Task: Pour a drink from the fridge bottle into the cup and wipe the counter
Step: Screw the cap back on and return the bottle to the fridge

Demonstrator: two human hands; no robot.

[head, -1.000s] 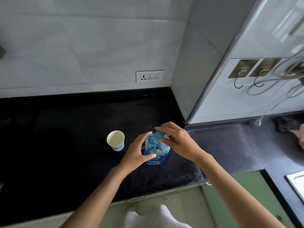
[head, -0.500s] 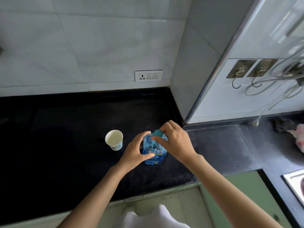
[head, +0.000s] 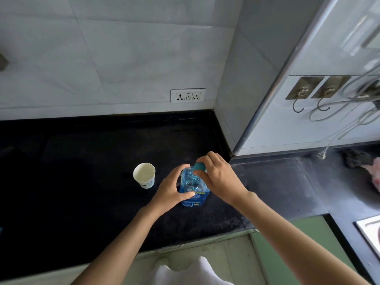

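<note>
The black counter [head: 86, 182] carries a clear blue bottle [head: 193, 188] standing upright, long axis vertical, teal cap [head: 199, 167] pointing up toward the camera. Its blue label carries print too blurred to read. The right hand [head: 221, 177] curls its fingers and thumb round the cap, pinching it. The left hand [head: 171, 191] wraps the bottle's body, thumb across the label. A white paper cup [head: 144, 175] stands just left, mouth up, its small dark logo unreadable.
</note>
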